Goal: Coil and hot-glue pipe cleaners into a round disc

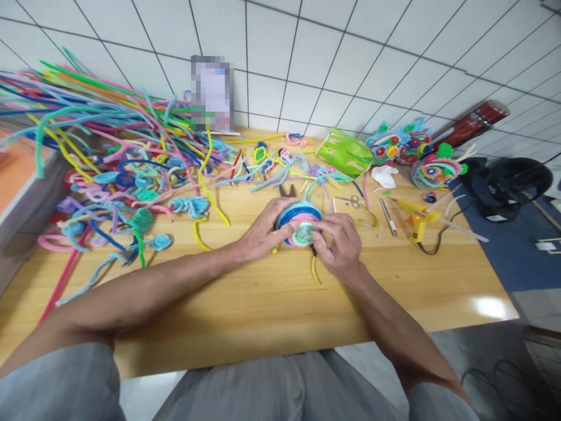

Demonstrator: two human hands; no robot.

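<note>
L hand (265,229) held multicol. coil (303,220) at its 9 o'clk; R hand (339,245), fingers narrow, at its 3 o'clk, couldn't tell if pinching.

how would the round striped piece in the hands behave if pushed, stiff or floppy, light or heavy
The round striped piece is probably light for its size, as its surface looks fuzzy. It likely keeps its shape yet gives slightly, since it looks wound in close bands. Its round edge might let it roll.
</note>
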